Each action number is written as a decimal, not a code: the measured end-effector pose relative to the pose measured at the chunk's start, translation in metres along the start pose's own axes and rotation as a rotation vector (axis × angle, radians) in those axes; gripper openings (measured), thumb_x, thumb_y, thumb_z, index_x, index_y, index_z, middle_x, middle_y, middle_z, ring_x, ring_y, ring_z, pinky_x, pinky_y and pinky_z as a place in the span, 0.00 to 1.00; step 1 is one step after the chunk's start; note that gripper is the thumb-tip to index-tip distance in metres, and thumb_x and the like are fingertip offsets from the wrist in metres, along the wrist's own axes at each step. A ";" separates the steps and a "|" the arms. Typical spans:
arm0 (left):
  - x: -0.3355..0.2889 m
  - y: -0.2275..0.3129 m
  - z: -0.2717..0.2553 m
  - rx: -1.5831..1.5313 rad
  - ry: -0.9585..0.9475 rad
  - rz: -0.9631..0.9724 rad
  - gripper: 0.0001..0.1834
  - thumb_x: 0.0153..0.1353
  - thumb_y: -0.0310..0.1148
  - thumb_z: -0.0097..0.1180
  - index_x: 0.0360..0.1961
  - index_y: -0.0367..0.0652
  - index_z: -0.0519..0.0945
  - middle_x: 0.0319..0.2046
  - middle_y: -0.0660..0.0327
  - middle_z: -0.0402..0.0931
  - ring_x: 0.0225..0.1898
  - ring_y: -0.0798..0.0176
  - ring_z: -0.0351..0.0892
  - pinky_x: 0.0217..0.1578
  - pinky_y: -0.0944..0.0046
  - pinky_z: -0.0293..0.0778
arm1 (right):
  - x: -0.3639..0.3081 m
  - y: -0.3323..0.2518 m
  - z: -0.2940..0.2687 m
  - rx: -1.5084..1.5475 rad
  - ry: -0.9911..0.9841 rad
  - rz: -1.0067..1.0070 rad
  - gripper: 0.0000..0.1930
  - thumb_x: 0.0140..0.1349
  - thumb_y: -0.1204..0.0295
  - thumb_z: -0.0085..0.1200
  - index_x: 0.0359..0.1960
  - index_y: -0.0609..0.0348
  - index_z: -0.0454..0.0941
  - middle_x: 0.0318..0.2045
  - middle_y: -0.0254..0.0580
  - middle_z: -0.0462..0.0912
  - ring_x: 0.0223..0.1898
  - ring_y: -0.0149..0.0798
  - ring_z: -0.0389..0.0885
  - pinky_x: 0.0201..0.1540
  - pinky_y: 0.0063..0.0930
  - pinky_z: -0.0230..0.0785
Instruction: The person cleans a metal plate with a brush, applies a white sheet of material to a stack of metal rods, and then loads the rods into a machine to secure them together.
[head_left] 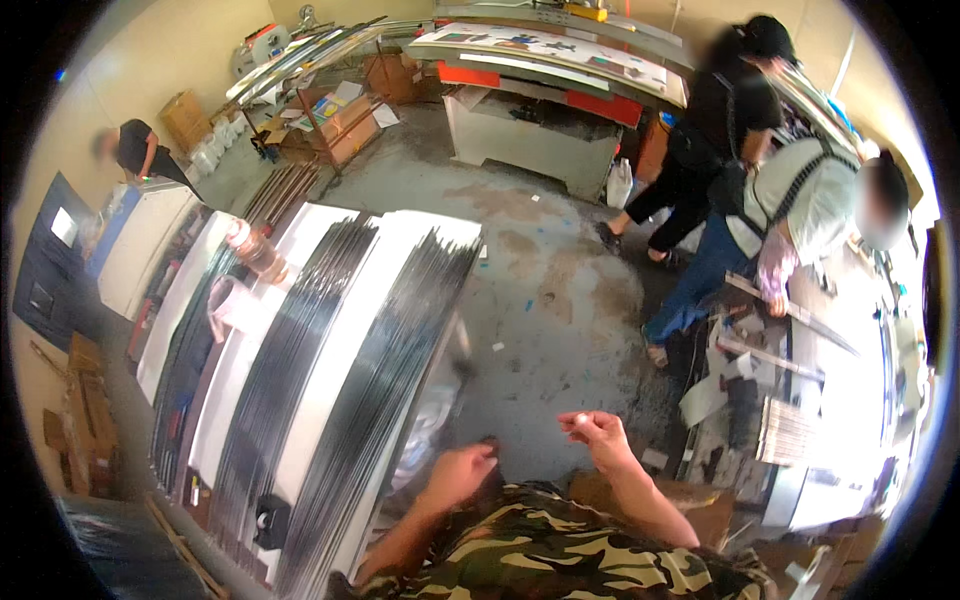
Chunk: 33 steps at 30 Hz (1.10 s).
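Observation:
In front of my camouflage-patterned top (560, 540), both hands are raised apart from each other. My left hand (462, 478) is curled closed beside the table's right edge, slightly blurred. A small dark patch shows at its fingertips, too unclear to name. My right hand (600, 440) is pinched closed above the grey floor, with a tiny pale spot at the fingertips that I cannot identify. Nearest the left hand is the white-topped table, bearing a bundle of long thin dark strips (390, 350). A second bundle of dark strips (290, 345) lies parallel to it.
A brownish bottle (256, 250), a pink mug (235, 305) and a small black object (271, 521) rest on the left table. Two people (735, 100) (810, 200) stand at a cluttered bench on the right. Cardboard boxes (345, 128) and a long printing table (550, 50) are farther back.

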<state>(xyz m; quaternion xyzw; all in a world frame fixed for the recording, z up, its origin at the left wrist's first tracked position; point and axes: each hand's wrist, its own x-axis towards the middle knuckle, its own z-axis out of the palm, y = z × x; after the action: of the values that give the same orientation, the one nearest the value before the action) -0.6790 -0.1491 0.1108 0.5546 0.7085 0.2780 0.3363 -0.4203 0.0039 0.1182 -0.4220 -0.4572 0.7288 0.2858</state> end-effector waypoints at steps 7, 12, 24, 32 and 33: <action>0.262 0.105 -0.049 0.060 0.057 0.303 0.11 0.64 0.41 0.60 0.34 0.45 0.85 0.27 0.54 0.83 0.30 0.42 0.82 0.31 0.48 0.76 | 0.151 -0.077 -0.071 0.158 0.261 0.002 0.19 0.77 0.62 0.47 0.40 0.67 0.84 0.45 0.51 0.86 0.41 0.36 0.83 0.45 0.31 0.77; 0.410 0.130 -0.033 0.255 0.153 0.415 0.10 0.61 0.40 0.64 0.28 0.47 0.86 0.23 0.59 0.79 0.25 0.50 0.80 0.27 0.54 0.74 | 0.309 -0.129 -0.124 0.057 0.146 0.015 0.10 0.69 0.72 0.59 0.40 0.70 0.84 0.45 0.47 0.87 0.38 0.33 0.83 0.42 0.27 0.76; 0.659 0.136 -0.054 0.168 -0.013 -0.187 0.17 0.62 0.49 0.60 0.36 0.48 0.88 0.35 0.56 0.86 0.38 0.49 0.85 0.39 0.53 0.78 | 0.656 -0.396 -0.260 -0.057 0.033 -0.215 0.24 0.77 0.55 0.45 0.47 0.67 0.80 0.45 0.45 0.86 0.42 0.35 0.82 0.48 0.32 0.76; 0.893 0.125 -0.089 0.373 -0.282 -0.084 0.24 0.65 0.56 0.54 0.50 0.49 0.83 0.40 0.51 0.85 0.41 0.43 0.83 0.41 0.45 0.77 | 0.858 -0.554 -0.392 -0.413 0.284 -0.531 0.23 0.68 0.66 0.61 0.61 0.64 0.74 0.40 0.44 0.86 0.43 0.32 0.82 0.47 0.31 0.76; 0.928 0.133 -0.094 0.343 -0.262 0.004 0.24 0.65 0.55 0.54 0.51 0.48 0.82 0.40 0.50 0.85 0.42 0.42 0.83 0.41 0.45 0.77 | 0.880 -0.584 -0.420 -0.601 0.324 -0.508 0.23 0.68 0.66 0.61 0.60 0.63 0.75 0.44 0.44 0.85 0.45 0.33 0.82 0.49 0.30 0.76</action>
<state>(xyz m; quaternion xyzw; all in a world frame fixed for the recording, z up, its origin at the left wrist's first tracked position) -0.8206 0.7827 0.1153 0.6363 0.6947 0.0798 0.3257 -0.4574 1.1332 0.2422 -0.4696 -0.6879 0.3939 0.3887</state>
